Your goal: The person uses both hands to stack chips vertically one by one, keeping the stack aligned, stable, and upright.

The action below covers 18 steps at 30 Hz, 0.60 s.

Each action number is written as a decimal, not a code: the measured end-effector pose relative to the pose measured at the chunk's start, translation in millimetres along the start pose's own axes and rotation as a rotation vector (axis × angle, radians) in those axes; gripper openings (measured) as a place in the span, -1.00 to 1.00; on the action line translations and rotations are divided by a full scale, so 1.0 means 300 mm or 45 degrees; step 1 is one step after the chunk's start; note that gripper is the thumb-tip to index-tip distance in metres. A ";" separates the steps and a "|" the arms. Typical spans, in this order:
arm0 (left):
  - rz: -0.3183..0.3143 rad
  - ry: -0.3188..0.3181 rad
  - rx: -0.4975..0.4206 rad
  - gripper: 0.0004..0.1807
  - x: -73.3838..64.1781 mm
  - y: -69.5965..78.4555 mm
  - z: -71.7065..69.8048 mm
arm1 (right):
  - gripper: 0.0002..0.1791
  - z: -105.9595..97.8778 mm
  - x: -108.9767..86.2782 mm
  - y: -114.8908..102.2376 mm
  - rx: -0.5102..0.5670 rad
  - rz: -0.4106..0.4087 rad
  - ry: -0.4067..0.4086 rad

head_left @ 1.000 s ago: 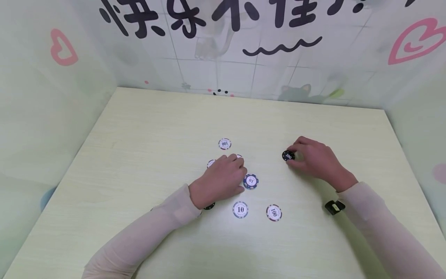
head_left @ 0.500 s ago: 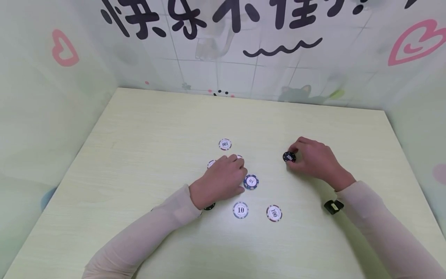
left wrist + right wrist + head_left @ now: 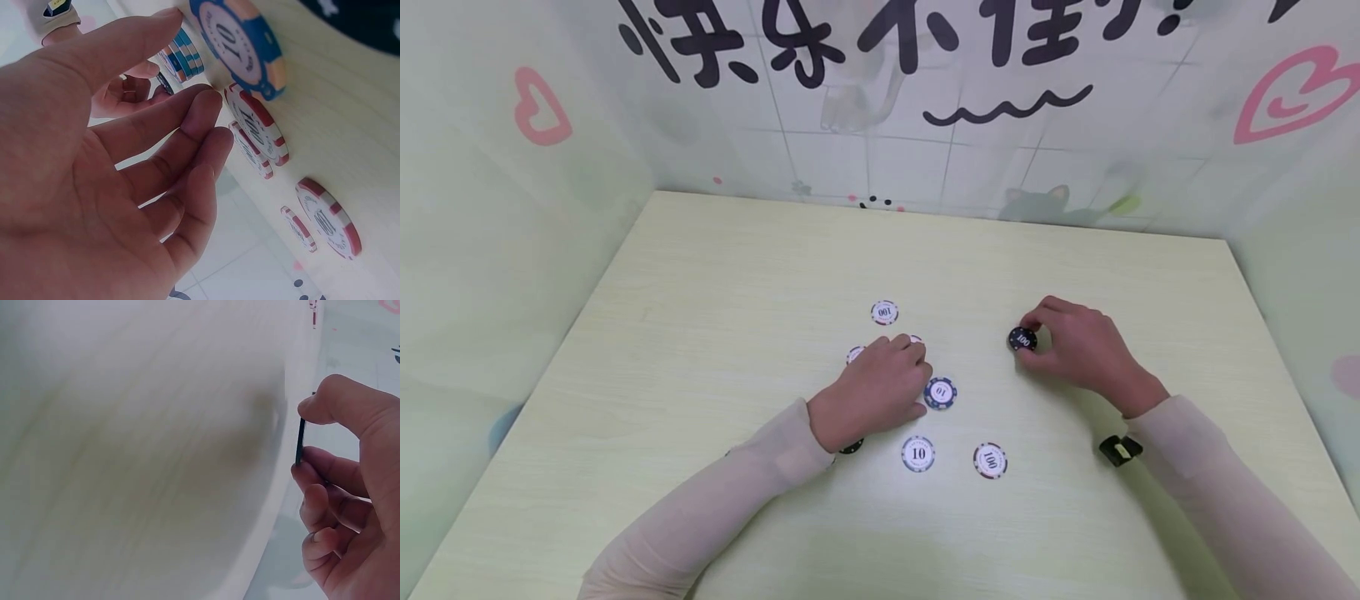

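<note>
Black is the 100 chip [image 3: 1022, 339] pinched by the right grip [image 3: 1078, 350], to the right of the blue 10 chip [image 3: 941, 392] on the desk [image 3: 760, 275]; beside the latter, the left grip [image 3: 874, 389] is held slack and loosely bent.

Head camera looks down across the table [image 3: 737, 275] toward twelve o'clock; both closer wrist views share the right hand [image 3: 1078, 346].
</note>
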<state>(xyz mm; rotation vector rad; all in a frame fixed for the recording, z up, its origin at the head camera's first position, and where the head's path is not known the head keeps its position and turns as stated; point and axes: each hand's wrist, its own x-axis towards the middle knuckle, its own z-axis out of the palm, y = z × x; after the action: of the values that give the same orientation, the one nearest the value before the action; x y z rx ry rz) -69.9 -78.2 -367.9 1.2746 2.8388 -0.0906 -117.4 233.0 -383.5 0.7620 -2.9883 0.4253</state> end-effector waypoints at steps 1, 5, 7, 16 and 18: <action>0.000 -0.002 -0.001 -0.62 0.000 0.000 0.000 | -0.70 0.000 -0.001 -0.002 -0.002 -0.006 0.001; 0.004 0.001 0.000 -0.63 -0.001 0.000 0.003 | -0.70 0.004 -0.006 -0.008 -0.010 -0.042 0.017; 0.005 0.008 0.002 -0.64 -0.002 0.000 0.005 | -0.70 0.006 -0.009 -0.013 -0.013 -0.060 0.032; 0.008 0.014 0.003 -0.64 -0.002 -0.002 0.008 | -0.72 0.001 -0.013 -0.045 0.007 -0.108 0.079; 0.007 0.013 0.004 -0.64 -0.002 -0.002 0.008 | -0.73 0.001 -0.014 -0.052 0.016 -0.117 0.086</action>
<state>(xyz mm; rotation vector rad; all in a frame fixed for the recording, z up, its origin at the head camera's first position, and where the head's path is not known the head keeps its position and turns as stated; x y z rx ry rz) -70.0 -79.1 -370.1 1.2876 2.8445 -0.0882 -106.4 221.8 -380.1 0.8637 -2.8778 0.4565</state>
